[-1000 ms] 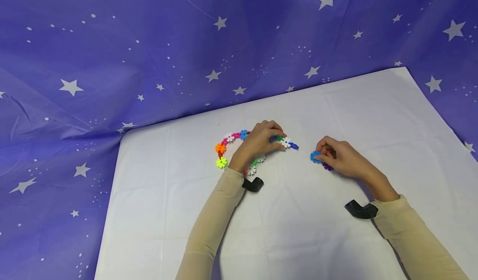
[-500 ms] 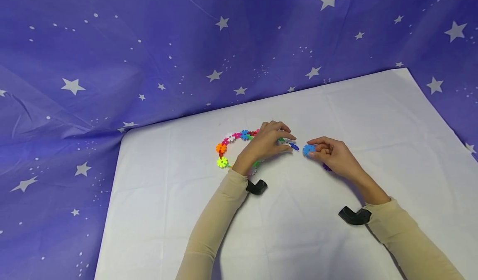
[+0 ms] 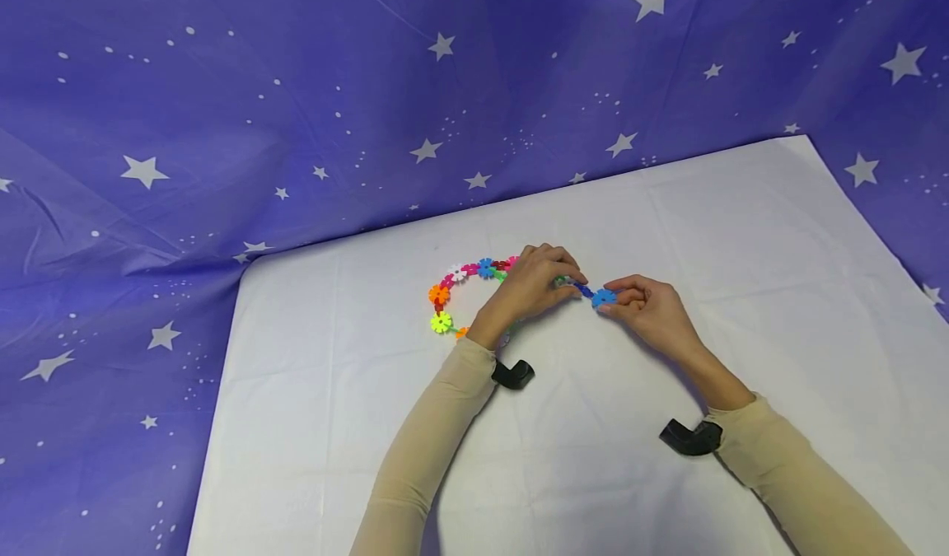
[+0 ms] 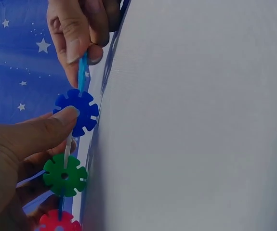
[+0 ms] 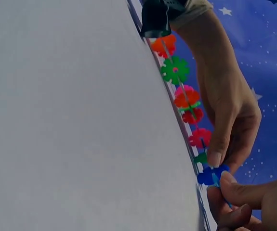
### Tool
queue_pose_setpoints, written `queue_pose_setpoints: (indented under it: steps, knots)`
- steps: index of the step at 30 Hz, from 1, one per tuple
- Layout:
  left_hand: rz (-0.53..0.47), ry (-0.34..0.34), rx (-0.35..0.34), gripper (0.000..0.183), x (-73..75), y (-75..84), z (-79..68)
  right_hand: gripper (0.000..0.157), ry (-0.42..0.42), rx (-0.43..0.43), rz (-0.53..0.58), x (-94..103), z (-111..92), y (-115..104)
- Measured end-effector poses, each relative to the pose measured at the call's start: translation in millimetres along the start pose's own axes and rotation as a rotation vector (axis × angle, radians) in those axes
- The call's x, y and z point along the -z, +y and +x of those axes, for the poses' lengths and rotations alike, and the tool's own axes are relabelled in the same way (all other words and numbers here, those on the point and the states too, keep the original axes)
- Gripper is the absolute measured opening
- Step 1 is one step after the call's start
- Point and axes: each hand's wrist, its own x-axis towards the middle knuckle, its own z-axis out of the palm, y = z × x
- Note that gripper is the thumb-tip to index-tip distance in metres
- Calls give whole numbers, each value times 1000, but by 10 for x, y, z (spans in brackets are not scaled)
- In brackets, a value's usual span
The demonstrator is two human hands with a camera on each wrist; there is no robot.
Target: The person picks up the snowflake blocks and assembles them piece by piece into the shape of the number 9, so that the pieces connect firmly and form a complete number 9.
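Note:
A chain of colourful snowflake-shaped linking discs (image 3: 440, 295) curves round on the white cloth, partly hidden by my left hand (image 3: 537, 282). That hand pinches the dark blue disc (image 4: 87, 115) at the chain's right end, thumb across its face. My right hand (image 3: 656, 313) holds a light blue disc (image 3: 604, 297) between thumb and fingers. In the left wrist view the light blue disc is edge-on, its rim right at a slot of the dark blue one. A green disc (image 4: 54, 175) follows in the chain, below the left thumb.
The white-covered table (image 3: 371, 457) has its far edge against a purple-blue curtain (image 3: 296, 128) printed with stars. Black wrist-worn devices (image 3: 692, 437) stick out by both sleeves.
My right hand has moved left, bringing the light blue disc to the dark blue disc. My left hand has shifted slightly right along the chain. A purple disc under the right hand is out of sight.

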Motion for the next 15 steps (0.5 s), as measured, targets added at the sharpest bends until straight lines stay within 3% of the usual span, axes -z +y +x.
queue_pose_setpoints:
  steps: [7, 15]
  knots:
    - [-30, 10, 24, 14, -30, -13, 4, 38, 37, -3, -44, -27, -12, -3]
    - [-116, 39, -2, 9, -55, -26, 4, 34, 84, 31, -19, -84, -6, 6]
